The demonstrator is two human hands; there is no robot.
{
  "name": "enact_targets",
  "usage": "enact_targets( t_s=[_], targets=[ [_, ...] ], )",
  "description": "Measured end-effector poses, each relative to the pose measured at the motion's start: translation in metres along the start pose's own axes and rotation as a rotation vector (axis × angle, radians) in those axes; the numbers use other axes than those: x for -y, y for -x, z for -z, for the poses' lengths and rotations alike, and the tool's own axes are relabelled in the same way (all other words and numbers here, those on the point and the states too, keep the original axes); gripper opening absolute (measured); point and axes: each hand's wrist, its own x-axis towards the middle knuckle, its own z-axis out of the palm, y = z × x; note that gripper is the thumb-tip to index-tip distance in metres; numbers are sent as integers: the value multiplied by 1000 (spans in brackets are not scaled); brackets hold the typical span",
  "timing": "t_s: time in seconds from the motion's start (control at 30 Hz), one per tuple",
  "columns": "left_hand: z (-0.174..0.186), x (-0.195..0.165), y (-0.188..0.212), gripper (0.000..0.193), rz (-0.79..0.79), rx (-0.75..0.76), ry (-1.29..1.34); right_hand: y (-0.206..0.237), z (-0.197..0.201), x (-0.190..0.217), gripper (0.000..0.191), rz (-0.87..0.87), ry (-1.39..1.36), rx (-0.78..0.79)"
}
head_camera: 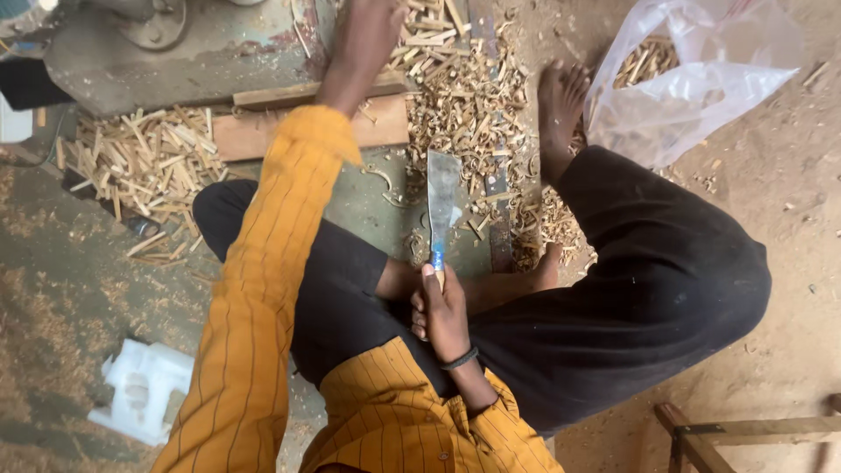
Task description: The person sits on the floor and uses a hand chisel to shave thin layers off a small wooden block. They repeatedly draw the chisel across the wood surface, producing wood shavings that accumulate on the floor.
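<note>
I sit cross-legged on the floor. My right hand (442, 315), with a black band at the wrist, grips the blue handle of a broad flat-bladed knife (442, 188), which points away from me over my lap. My left arm in a yellow striped sleeve stretches forward. My left hand (372, 31) reaches into a heap of short split wooden sticks (460, 96) at the top edge of the view, and its fingers are cut off there. My bare foot (559, 105) rests on the shavings beside the heap.
A clear plastic bag (692, 79) holding sticks lies at the upper right. Another pile of sticks (144, 162) and a wooden board (263, 131) lie to the left. A white foam block (140, 390) sits at the lower left, and a wooden frame (745, 431) at the lower right.
</note>
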Motion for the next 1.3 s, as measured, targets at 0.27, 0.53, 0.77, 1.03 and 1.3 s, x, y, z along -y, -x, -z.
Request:
enact_targets(
  t_s=[0.27, 0.53, 0.77, 1.03, 1.3],
  targets=[
    [55, 34, 148, 28, -9, -440, 132, 9, -9, -8, 25, -40, 67, 82],
    [4, 73, 169, 15, 191, -559, 257, 10, -19, -22, 21, 67, 261, -20],
    [8, 79, 174, 16, 30, -569, 296, 11, -43, -28, 27, 305, 586, -80],
    [46, 36, 224, 22, -423, -559, 338, -32, -77, -39, 40, 483, 1023, -124],
    [32, 44, 234, 83, -560, 435, 113, -75, -84, -65, 37, 374, 1089, -100]
  ],
)
